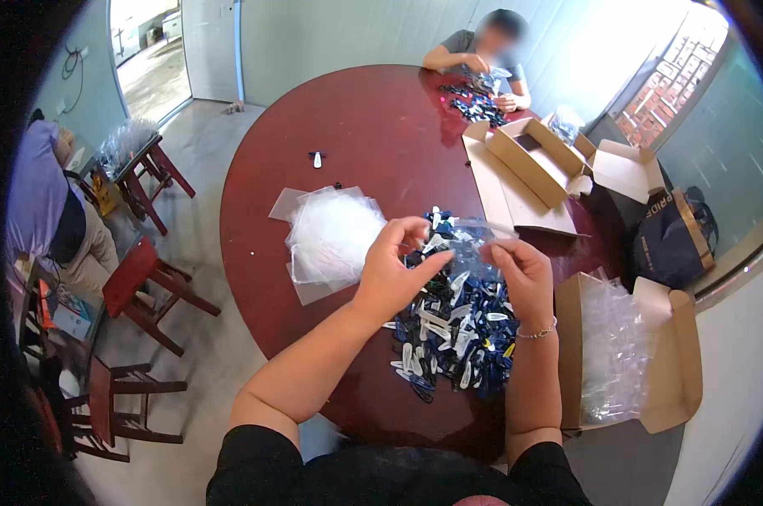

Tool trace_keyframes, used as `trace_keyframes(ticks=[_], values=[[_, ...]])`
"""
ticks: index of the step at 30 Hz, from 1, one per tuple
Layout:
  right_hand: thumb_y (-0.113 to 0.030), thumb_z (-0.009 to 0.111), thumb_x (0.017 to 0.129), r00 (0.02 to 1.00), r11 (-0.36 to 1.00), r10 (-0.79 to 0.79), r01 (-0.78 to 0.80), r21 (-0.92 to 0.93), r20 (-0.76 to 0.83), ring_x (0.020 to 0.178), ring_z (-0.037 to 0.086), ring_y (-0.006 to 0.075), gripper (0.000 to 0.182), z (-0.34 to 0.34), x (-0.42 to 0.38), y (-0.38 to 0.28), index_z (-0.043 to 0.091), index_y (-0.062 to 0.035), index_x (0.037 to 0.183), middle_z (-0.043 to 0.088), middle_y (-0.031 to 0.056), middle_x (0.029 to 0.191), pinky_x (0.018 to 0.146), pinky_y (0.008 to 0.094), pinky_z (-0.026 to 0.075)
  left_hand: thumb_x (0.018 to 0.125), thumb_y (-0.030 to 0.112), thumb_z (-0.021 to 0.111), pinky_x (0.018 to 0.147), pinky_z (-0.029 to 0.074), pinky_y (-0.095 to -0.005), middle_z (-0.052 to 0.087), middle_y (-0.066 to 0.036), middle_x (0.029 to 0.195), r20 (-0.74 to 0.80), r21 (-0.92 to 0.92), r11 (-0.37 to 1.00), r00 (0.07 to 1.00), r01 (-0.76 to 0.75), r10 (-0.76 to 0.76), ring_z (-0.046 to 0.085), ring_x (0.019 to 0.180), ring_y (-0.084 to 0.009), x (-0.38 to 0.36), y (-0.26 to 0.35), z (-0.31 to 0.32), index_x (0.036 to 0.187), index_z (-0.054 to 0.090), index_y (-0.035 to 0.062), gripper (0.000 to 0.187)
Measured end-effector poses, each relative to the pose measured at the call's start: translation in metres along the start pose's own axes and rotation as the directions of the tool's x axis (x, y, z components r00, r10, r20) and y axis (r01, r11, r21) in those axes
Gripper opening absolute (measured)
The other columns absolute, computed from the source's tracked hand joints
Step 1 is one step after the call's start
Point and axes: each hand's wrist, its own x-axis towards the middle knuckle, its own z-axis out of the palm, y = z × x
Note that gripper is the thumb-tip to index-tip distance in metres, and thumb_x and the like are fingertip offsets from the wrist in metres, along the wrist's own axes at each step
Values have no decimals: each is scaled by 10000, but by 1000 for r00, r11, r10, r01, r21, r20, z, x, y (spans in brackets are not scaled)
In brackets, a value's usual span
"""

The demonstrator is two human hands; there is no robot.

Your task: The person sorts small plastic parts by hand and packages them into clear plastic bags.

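Over a pile of blue, white and black hair clips (457, 337), my right hand (523, 274) pinches the edge of a clear plastic bag (474, 244). My left hand (404, 263) is at the bag's other side, its thumb and fingers apart, with a gap between them. Whether its fingertips touch the bag is hard to tell. A stack of clear plastic bags (335, 236) lies on the dark red table (272, 160) to the left of my left hand.
An open cardboard box (569, 354) of clear packets stands at the right. Farther back are another open box (529, 160) and a seated person (483, 63) handling clips. A few clips (317, 158) lie at the table's back left. Stools (150, 282) and another person (44, 194) are left.
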Motion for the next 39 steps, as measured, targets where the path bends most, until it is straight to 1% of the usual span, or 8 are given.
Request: trace_keyframes(ticks=[6, 13, 17, 19, 22, 26, 34, 39], values=[[-90, 615, 940, 991, 979, 119, -128, 156, 64, 760, 609, 71, 139, 6, -19, 4, 693, 18, 981, 693, 31, 875, 689, 220, 496, 850, 80, 731, 876, 503, -280, 651, -60, 1122, 574, -188, 830, 744, 525, -341, 614, 997, -120, -11, -11, 9, 1204, 609, -2, 384], [-51, 650, 897, 996, 992, 91, -90, 93, -3, 847, 647, 113, 208, 13, -16, 21, 651, 19, 1093, 699, 81, 979, 709, 241, 531, 921, 175, 641, 766, 519, -268, 729, -81, 852, 451, -141, 850, 797, 508, -402, 662, 782, -114, -9, -11, 10, 904, 737, -13, 213], [-14, 683, 848, 961, 983, -170, 149, -110, -216, 946, 649, 200, 249, 11, -17, 6, 648, 5, 1093, 666, 133, 1075, 747, 301, 538, 909, 168, 653, 751, 519, -267, 731, -89, 835, 390, -73, 849, 798, 524, -459, 663, 772, -115, -5, -5, 7, 886, 741, -16, 205], [11, 684, 814, 863, 791, -487, 373, -486, -130, 946, 650, 275, 248, 8, -19, -6, 648, 4, 1059, 665, 146, 1056, 800, 351, 529, 897, 163, 669, 734, 519, -264, 732, -81, 831, 379, -20, 884, 822, 466, -425, 661, 758, -108, -5, -3, 6, 882, 744, -12, 191], [30, 683, 781, 804, 683, -593, 535, -498, 51, 959, 636, 331, 256, 12, -21, -14, 644, 6, 1033, 660, 153, 1051, 848, 392, 515, 888, 155, 680, 718, 517, -258, 732, -71, 824, 400, 21, 907, 827, 422, -394, 659, 748, -102, -6, -3, 5, 880, 746, -6, 175], [23, 687, 771, 772, 587, -620, 576, -569, 141, 1028, 617, 324, 275, 19, -22, -13, 658, 1, 1043, 659, 127, 1115, 894, 391, 500, 881, 154, 688, 703, 516, -259, 733, -60, 826, 416, 69, 929, 836, 364, -359, 653, 747, -88, -7, -2, 4, 895, 747, 8, 157], [-88, 669, 831, 858, 587, -420, 505, -633, 294, 888, 633, 251, 222, 18, -29, -15, 627, -65, 1047, 666, 50, 913, 1047, 489, 361, 827, 148, 726, 680, 519, -313, 710, -94, 831, 464, 314, 913, 881, -259, 90, 680, 766, -219, -9, -2, 2, 907, 735, 66, 115], [-82, 640, 860, 842, 543, -413, 533, -649, 346, 885, 649, 248, 145, 18, -31, -19, 620, -72, 1003, 676, 60, 920, 1032, 497, 373, 833, 170, 712, 687, 521, -349, 699, -108, 846, 478, 231, 930, 866, -285, 147, 665, 768, -269, -9, -3, 6, 942, 717, 64, 152]])
